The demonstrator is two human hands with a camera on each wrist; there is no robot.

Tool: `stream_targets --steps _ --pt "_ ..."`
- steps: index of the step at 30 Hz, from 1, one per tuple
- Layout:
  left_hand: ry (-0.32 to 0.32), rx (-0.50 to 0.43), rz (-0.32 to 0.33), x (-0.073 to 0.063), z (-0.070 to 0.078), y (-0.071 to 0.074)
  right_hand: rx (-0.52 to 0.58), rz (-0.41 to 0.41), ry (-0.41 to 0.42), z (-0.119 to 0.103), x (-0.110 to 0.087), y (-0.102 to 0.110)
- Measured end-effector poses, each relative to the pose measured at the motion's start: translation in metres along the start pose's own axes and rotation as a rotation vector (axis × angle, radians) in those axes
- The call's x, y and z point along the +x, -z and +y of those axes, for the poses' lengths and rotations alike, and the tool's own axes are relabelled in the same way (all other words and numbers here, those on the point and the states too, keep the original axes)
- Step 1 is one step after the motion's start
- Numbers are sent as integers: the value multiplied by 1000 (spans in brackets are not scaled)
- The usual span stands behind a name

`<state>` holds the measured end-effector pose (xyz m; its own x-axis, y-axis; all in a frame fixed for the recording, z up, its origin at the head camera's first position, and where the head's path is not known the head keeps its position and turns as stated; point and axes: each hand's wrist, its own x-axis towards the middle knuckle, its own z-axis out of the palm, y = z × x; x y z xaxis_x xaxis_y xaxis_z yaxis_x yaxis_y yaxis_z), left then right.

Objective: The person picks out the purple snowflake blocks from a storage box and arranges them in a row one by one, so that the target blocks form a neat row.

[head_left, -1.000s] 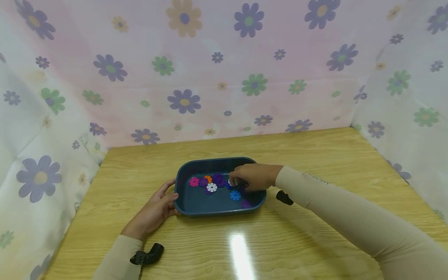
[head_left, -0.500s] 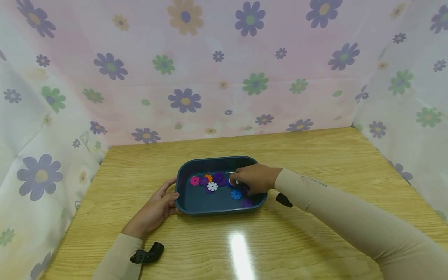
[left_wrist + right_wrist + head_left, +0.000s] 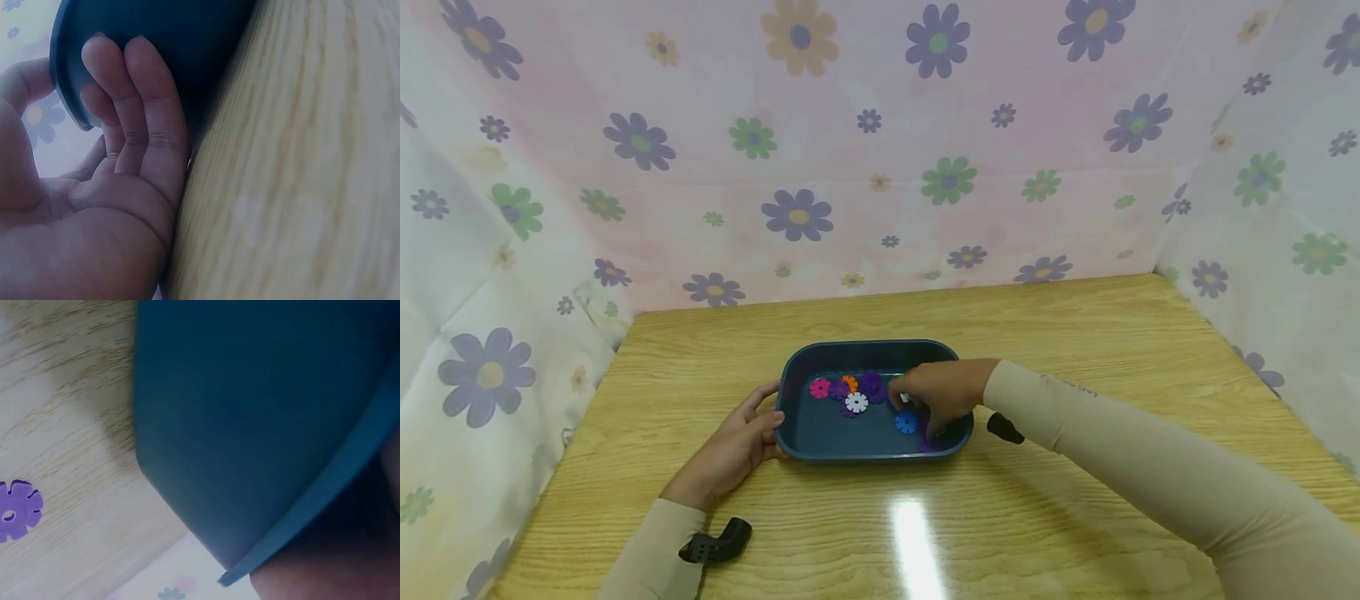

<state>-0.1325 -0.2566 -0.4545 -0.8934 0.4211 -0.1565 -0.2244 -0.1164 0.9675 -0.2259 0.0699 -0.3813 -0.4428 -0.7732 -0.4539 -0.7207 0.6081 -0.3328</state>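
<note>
A dark teal plastic tray (image 3: 857,457) stands on the wooden table, holding several notched plastic discs. My left hand (image 3: 736,450) grips its left end, thumb at the rim; in the left wrist view, the fingers (image 3: 153,81) lie against the outer wall. My right hand (image 3: 943,390) reaches over the right end into the tray, fingers bent down among the discs. A blue disc (image 3: 906,422) lies beside its thumb, and a white disc (image 3: 856,402) sits farther left. I cannot tell whether the right fingertips pinch a disc, as the hand covers them.
A pink disc (image 3: 820,388), an orange disc (image 3: 850,383) and purple discs (image 3: 872,385) lie toward the tray's back left. Outside the tray, a purple disc (image 3: 22,510) rests on the table (image 3: 69,425). Flowered cloth (image 3: 850,150) surrounds the table's back and sides.
My right hand has shifted slightly within the tray, its thumb now spread lower over the purple disc near the front right. The left hand stays at the tray's left end.
</note>
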Motion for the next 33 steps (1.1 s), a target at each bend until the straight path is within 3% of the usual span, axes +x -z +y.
stream_targets --steps 9,15,23,33 --pt "6 0 7 0 2 -1 -46 -10 2 1 6 -6" --pt "7 2 13 0 2 -2 -19 49 -44 2 8 -8" --pt "8 -5 13 0 1 -2 62 131 -8 3 7 -9" --pt "11 6 -4 0 2 -2 84 40 23 10 5 -5"
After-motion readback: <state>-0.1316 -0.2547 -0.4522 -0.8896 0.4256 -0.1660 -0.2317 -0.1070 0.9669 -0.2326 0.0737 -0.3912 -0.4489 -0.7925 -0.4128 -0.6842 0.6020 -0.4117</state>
